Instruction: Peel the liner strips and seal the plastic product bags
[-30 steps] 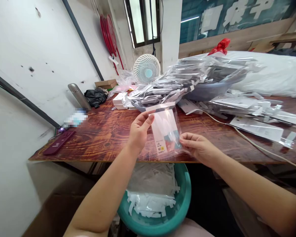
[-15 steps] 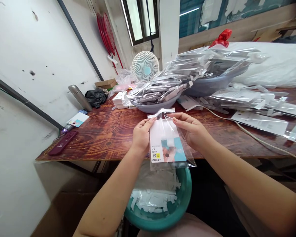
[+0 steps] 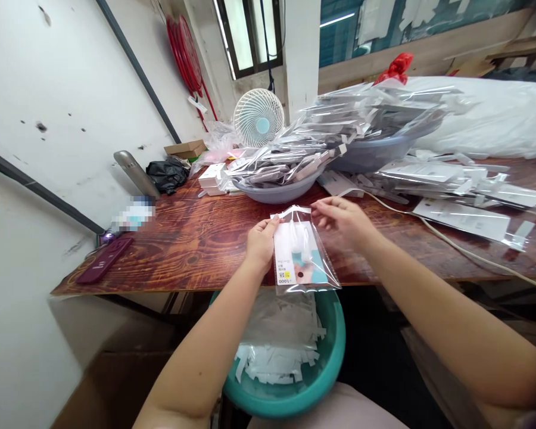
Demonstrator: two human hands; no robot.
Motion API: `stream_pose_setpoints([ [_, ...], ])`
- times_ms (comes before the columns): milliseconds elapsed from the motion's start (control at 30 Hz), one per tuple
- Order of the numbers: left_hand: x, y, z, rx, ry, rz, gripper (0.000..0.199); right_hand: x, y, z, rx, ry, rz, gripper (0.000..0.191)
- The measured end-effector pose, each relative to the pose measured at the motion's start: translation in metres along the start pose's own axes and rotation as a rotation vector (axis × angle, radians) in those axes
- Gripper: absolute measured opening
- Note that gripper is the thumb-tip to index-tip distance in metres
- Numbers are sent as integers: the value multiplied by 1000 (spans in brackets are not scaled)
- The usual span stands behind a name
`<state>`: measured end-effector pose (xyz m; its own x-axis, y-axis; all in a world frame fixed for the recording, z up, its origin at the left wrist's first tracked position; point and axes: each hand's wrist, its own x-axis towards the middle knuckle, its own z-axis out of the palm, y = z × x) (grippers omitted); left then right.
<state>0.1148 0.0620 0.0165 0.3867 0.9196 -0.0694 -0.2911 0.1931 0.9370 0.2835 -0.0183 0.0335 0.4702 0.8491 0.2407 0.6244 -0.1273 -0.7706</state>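
A clear plastic bag (image 3: 326, 275) holds a printed card (image 3: 290, 247) with a white and blue front and a "1,000" price mark. Inside, in front of the card, lies a whitish item that is hard to make out. My left hand (image 3: 262, 243) pinches the bag's upper left edge between thumb and fingers. Just beyond the bag's top right corner is my right hand (image 3: 339, 219), its fingers bent together and apart from the card. Anything between those fingertips is too small to tell. Below the bag, a green basin (image 3: 335, 351) holds clear bags and white strips.
Heaped clear packages fill a grey basin (image 3: 279, 192) and a larger basin (image 3: 375, 154) behind. More packages (image 3: 464, 217) lie at right beside a cable (image 3: 451, 241). A fan (image 3: 259, 118), flask (image 3: 134, 173), black bag (image 3: 167, 174) and maroon phone-like object (image 3: 105, 260) stand or lie at left.
My right hand has come away from the bag's top edge, slightly up and right. The bag's top now lies flatter, and my left hand still holds it.
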Motion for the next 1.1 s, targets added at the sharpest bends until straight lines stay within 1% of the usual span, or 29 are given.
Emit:
stream_pose_setpoints([
  [33,6,-5,-1,8,1,-5,32,11,10,-9,-153,62,18,31],
  [100,16,-12,-4,12,4,-30,33,33,30,-27,-348,90,42,20],
  [167,23,-18,-5,10,4,-60,34,51,48,-40,-514,29,27,16],
  [200,25,-19,-6,8,2,-73,34,58,56,-43,-582,-17,-1,17],
  [267,26,-19,-7,5,-5,-91,35,68,68,-45,-693,-110,-78,23],
  [333,25,-18,-8,6,-11,-99,34,77,76,-42,-784,-165,-152,28],
  [467,23,-18,-10,12,-11,-96,33,90,82,-28,-927,-176,-211,33],
  [567,23,-20,-12,17,-13,-80,32,96,79,-17,-984,-172,-229,34],
  [633,24,-22,-13,20,-21,-74,31,98,76,-14,-1005,-163,-233,35],
  [733,25,-23,-14,21,-37,-72,31,99,71,-21,-1042,-124,-206,35],
  [833,24,-23,-14,17,-48,-73,30,100,73,-37,-1081,-96,-143,33],
  [933,23,-22,-13,19,-48,-77,29,99,81,-50,-1105,-129,-98,31],
  [1033,22,-20,-12,23,-41,-78,29,94,86,-50,-1118,-147,-123,29],
  [1100,21,-19,-11,25,-46,-81,29,91,86,-45,-1117,-116,-179,32],
])
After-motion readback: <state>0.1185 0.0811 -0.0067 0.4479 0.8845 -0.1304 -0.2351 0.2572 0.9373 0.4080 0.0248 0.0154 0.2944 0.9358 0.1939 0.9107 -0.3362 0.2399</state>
